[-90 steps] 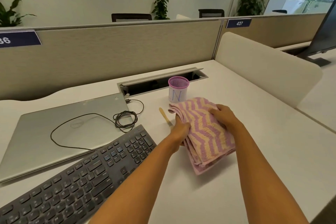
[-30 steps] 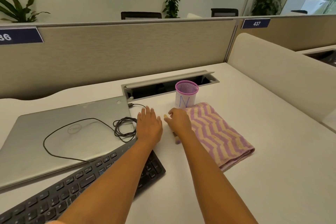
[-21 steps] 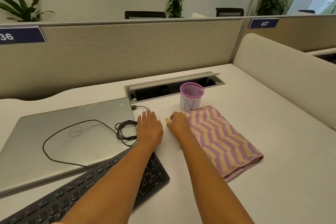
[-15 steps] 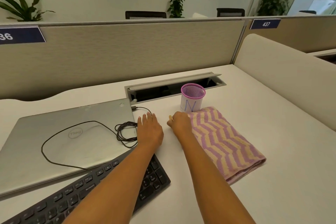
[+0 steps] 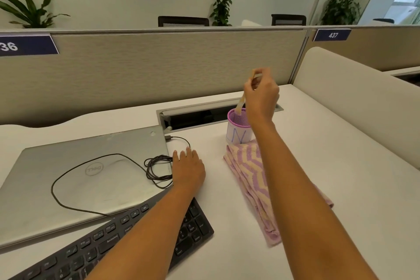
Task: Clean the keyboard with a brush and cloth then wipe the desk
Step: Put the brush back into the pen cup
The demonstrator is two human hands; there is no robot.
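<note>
Two hands showed: the right hand [image 5: 261, 98] pinched the brush [image 5: 241, 102], its lower end at the mouth of the pink cup [image 5: 237, 130], while the left hand [image 5: 188, 170] lay flat on the desk [image 5: 352, 188] by the keyboard [image 5: 109, 243], the cloth [image 5: 248, 175] touching the cup.

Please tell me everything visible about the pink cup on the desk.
The pink cup is a round mesh holder, standing upright on the desk before the cable slot. A white label with a blue N wraps its lower part. The striped cloth touches its base. The right hand holds a wooden handle whose lower end is at its rim.
</note>
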